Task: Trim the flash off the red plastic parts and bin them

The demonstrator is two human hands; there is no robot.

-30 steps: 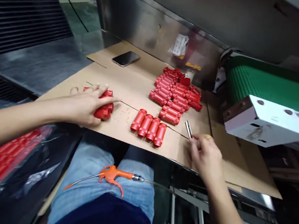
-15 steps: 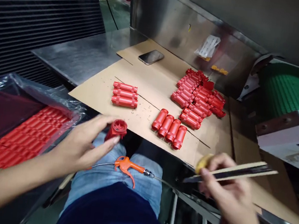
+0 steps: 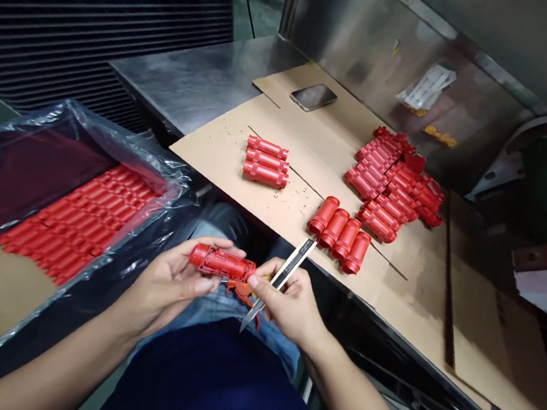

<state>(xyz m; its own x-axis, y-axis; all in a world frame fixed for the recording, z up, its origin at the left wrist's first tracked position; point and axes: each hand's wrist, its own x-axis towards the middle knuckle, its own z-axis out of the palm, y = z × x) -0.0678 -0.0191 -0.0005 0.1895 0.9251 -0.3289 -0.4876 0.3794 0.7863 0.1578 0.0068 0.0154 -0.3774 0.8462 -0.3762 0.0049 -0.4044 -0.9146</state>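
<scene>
Red tube in hands, cardboard edge beyond

A dark phone lies on cardboard, near a metal wall.

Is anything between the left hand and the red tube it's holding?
No, nothing visible: the left hand holds the tube directly. The knife is in the right hand, at the tube's other end.
</scene>
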